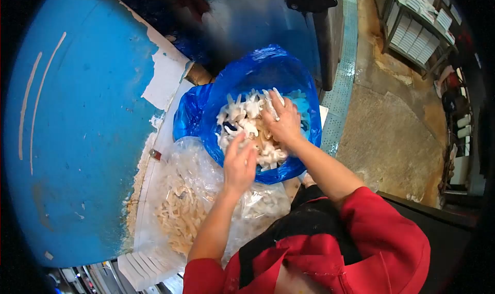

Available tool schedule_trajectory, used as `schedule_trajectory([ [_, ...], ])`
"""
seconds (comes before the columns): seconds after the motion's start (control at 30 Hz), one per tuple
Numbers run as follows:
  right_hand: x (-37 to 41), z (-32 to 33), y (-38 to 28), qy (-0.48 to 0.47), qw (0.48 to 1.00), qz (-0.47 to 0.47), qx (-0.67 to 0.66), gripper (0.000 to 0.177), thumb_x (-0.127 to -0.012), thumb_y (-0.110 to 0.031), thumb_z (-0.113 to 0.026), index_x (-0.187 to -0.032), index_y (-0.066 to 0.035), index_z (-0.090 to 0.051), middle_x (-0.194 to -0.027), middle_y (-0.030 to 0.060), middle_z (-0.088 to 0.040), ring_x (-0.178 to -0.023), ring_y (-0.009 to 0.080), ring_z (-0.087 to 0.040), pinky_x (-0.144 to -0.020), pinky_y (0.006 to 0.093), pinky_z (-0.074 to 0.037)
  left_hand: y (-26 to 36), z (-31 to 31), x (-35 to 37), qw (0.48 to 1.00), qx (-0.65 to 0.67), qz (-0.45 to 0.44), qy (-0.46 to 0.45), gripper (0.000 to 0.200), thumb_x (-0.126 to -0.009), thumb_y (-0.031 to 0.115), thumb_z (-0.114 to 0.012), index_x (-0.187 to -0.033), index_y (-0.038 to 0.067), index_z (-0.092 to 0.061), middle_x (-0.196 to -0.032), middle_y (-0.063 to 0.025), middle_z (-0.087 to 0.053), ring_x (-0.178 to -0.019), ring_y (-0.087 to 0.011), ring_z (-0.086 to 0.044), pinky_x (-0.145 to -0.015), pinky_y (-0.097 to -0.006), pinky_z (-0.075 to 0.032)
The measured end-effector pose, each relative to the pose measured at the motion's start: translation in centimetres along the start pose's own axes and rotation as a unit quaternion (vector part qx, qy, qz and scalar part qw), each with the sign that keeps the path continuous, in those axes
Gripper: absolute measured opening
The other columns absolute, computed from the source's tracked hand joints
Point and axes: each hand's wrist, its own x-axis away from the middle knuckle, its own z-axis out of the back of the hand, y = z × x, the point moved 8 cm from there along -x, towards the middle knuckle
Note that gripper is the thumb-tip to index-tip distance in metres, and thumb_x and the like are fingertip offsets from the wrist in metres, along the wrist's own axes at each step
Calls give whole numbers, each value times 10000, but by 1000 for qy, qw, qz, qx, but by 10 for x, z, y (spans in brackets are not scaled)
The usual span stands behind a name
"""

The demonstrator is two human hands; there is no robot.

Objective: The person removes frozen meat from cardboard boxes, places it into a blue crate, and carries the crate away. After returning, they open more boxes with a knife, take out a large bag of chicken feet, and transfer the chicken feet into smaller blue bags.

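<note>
A blue plastic bag (260, 64) stands wide open in front of me, holding a heap of white, finger-shaped, glove-like pieces (234, 111). Some turquoise pieces (300, 100) lie along its right inner side. My right hand (282, 121) is over the heap, with a white glove-like piece (271, 105) between its thumb and fingers. Just inside the near rim, my left hand (240, 162) has its fingers apart and holds nothing that I can see. Below and left, a clear plastic bag (191, 149) contains beige finger-shaped pieces (180, 211).
A large blue panel (82, 124) with a chipped white edge fills the left. Behind the bag is a shiny metal machine body (258, 23). To the right run a turquoise strip (344, 82) and wet floor (386, 124). A rack with white stacks (415, 41) stands at the far right.
</note>
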Motion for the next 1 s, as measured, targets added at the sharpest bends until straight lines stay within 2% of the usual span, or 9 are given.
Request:
schedule_trajectory([
  [0.13,-3,11,-8,-138,984,62,97,835,-724,-453,-616,-1382,-121,-225,-1276,283,-353,-1110,462,-410,-944,455,-368,49,-6,34,990,-41,-43,-130,454,-706,307,-699,-1062,49,-584,-1026,-121,-551,-939,-253,-538,-911,-361,-344],
  [0.23,-17,42,-39,-251,943,149,161,695,-654,-342,-728,-1224,-58,-448,-1198,237,-436,-1036,421,-480,-893,412,-418,26,-40,58,968,-113,-26,-221,454,-694,370,-691,-1011,58,-597,-895,-65,-586,-874,-216,-544,-882,-345,-349],
  [0.37,-46,107,-125,46,922,368,110,666,-591,-265,-763,-1173,-77,-497,-1163,170,-490,-1127,379,-422,-915,426,-396,15,-46,65,975,28,19,-219,322,-757,296,-647,-972,62,-595,-785,-102,-607,-765,-278,-572,-721,-365,-431],
  [0.57,-139,36,-111,-87,933,251,242,670,-619,-210,-739,-1228,-83,-489,-1193,157,-516,-1156,335,-435,-918,411,-400,-8,-6,50,982,82,107,-130,255,-795,245,-625,-954,46,-596,-628,-162,-579,-546,-320,-568,-499,-369,-445],
  [0.67,-126,11,-135,-308,910,262,96,401,-697,-206,-699,-1026,6,-614,-911,137,-633,-862,250,-592,-786,340,-464,-41,10,39,947,48,294,-125,334,-780,270,-652,-1018,48,-580,-589,-165,-560,-543,-223,-571,-534,-332,-440],
  [0.73,-111,23,-158,-382,901,202,-47,235,-749,-171,-656,-883,22,-660,-791,93,-644,-720,174,-582,-671,301,-463,-32,22,29,944,59,292,-144,361,-771,276,-664,-1032,47,-569,-564,-152,-546,-537,-194,-557,-525,-332,-431],
  [0.83,-125,54,-189,-279,930,226,-75,162,-804,-148,-572,-807,-10,-655,-594,11,-527,-521,116,-453,-501,240,-364,-21,42,27,968,57,204,-134,330,-742,274,-696,-914,12,-591,-498,-117,-497,-497,-141,-490,-483,-331,-392],
  [0.9,-138,77,-206,-217,930,221,-199,165,-818,-83,-506,-825,0,-649,-565,5,-480,-517,113,-422,-478,240,-332,-14,48,37,925,64,207,-312,249,-734,212,-698,-764,-17,-604,-511,-110,-492,-492,-135,-461,-473,-310,-374],
  [1.0,-173,87,-215,-207,923,132,-296,81,-820,-91,-523,-840,-48,-589,-564,27,-468,-470,130,-422,-427,280,-334,-7,123,16,959,62,220,-168,229,-730,156,-687,-656,-34,-584,-510,-107,-478,-491,-110,-442,-463,-293,-356],
])
